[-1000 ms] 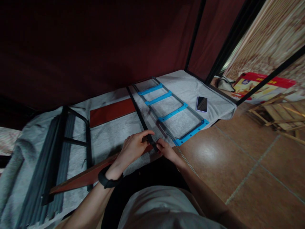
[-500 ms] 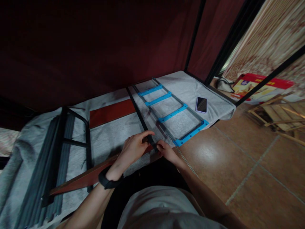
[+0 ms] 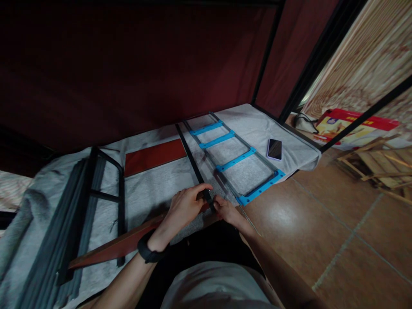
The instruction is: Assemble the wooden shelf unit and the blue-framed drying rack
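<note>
A long black metal bar (image 3: pixel 192 161) runs from the back of the bed to its front edge. Near its front end my left hand (image 3: pixel 186 204) is closed round it, thumb along the top. My right hand (image 3: pixel 226 210) pinches at the same end from the right; whatever small part its fingertips may hold is hidden. Under my left forearm passes a reddish-brown board (image 3: pixel 119 242), joined near the bar's end. A second reddish-brown board (image 3: pixel 156 156) lies farther back, reaching to the bar. To the left stands a black tubular frame (image 3: pixel 120 206).
Right of the bar lies a grey frame with blue crosspieces (image 3: pixel 236 159). A phone (image 3: pixel 274 149) rests on the grey blanket (image 3: pixel 247 118). Grey tubes (image 3: pixel 53 231) are stacked at left. A red and yellow box (image 3: pixel 350 126) and wooden slats (image 3: pixel 386 167) lie on the tiled floor.
The whole view has shifted slightly, so things appear a little lower and farther right. Both hands stay at the bar's front end, with only small finger movement.
</note>
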Available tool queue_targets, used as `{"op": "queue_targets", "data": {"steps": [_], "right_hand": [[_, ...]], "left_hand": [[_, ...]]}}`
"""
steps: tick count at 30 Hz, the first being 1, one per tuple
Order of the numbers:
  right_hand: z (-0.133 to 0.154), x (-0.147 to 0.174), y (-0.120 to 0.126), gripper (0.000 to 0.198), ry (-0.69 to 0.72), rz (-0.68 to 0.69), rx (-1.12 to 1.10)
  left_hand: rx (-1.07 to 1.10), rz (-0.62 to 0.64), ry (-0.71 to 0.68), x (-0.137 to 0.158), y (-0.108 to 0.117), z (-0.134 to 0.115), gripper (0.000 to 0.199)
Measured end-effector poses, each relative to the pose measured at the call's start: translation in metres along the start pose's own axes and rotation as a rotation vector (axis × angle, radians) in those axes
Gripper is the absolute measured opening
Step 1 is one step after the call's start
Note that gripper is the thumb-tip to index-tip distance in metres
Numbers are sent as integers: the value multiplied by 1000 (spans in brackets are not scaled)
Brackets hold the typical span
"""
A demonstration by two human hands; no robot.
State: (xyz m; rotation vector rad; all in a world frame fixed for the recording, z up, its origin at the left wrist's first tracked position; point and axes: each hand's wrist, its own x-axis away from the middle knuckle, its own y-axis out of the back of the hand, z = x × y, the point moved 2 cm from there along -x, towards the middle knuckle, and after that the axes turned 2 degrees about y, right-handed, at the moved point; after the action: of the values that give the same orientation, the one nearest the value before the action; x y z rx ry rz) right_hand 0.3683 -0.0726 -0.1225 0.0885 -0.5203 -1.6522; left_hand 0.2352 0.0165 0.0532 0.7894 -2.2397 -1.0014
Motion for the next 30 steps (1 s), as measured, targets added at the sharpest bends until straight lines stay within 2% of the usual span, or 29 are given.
{"op": "queue_targets", "data": {"steps": [4, 11, 16, 21, 30], "right_hand": [[-3, -2, -1, 13, -23, 9, -1], [-4, 0, -5, 13, 26, -36, -8], [2, -1, -1, 17, -19, -39, 10], [-3, -6, 0, 17, -96, -15, 26], [-6, -12, 3, 22, -91, -62, 145]], "left_hand": [[-1, 4, 9, 0, -1, 2, 45], [26, -21, -12, -1, -6, 9, 46], [38, -44, -24, -2, -10, 9, 47], [14, -40, -9, -2, -12, 7, 49], [17, -62, -39, -2, -15, 7, 54]]}}
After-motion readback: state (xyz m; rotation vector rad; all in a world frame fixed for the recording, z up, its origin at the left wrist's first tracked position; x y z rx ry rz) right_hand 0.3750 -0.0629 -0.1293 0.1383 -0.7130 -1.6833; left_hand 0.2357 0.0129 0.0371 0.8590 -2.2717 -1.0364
